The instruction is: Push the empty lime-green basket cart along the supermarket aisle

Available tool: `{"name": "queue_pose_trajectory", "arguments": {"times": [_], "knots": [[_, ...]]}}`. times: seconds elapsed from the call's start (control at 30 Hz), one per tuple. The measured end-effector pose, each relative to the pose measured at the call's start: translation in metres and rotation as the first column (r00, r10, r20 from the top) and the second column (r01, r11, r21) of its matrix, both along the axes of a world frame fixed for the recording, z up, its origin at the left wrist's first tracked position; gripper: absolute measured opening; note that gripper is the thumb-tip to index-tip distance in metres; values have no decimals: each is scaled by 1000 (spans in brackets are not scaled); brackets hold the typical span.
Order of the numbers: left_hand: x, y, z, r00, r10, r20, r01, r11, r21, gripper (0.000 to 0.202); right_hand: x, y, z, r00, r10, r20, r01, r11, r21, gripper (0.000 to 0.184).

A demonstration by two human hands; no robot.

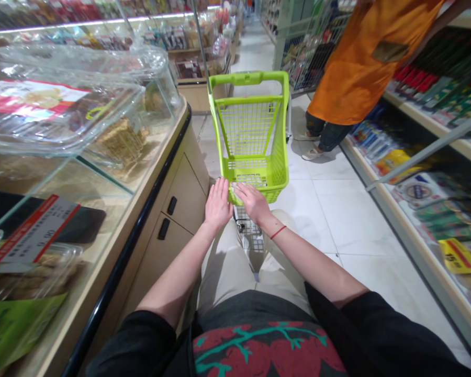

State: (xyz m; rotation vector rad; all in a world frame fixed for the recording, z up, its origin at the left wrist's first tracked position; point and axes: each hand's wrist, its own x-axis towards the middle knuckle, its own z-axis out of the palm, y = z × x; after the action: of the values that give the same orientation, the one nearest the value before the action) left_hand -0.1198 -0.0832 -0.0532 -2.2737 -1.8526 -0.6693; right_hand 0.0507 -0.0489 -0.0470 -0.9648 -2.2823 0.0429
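Observation:
A lime-green shopping trolley basket stands in the aisle straight in front of me, nothing inside it, its raised handle on the far side. My left hand lies flat against the basket's near left corner, fingers stretched out and together. My right hand rests palm-down on the near rim, fingers extended toward the left hand. A red string circles my right wrist. Neither hand holds anything. The trolley's metal frame shows below the basket between my knees.
A glass-topped food counter with a black edge and cupboard doors runs along the left. Stocked shelves line the right. A person in an orange apron stands ahead on the right. White tiled floor runs down the aisle.

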Motion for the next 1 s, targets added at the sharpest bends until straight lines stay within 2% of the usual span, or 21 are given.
{"name": "queue_pose_trajectory", "arguments": {"times": [0.13,0.23,0.33,0.5,0.63,0.77,1.0], "knots": [[1,-1,3,1000,-19,-18,19,1000,-6,83,39,-2,-2,999,-53,1,53,997,59,43],[1,-2,3,1000,-21,-22,21,1000,0,82,49,-2,-4,998,-60,7,60,996,71,44],[2,-1,2,1000,-23,-4,23,1000,0,83,33,0,-3,999,-31,18,30,998,49,44],[2,-1,-1,1000,-25,16,26,1000,-14,82,-13,6,1,998,39,57,-39,999,4,43],[1,-2,-1,1000,-10,22,11,1000,-17,80,-24,7,3,996,66,64,-65,998,-15,48],[3,-4,0,1000,-2,10,2,1000,-13,80,-2,3,4,995,70,78,-71,997,9,44],[5,-4,1,1000,-9,6,9,1000,1,82,65,-2,-4,998,-34,46,30,996,87,41]]}}
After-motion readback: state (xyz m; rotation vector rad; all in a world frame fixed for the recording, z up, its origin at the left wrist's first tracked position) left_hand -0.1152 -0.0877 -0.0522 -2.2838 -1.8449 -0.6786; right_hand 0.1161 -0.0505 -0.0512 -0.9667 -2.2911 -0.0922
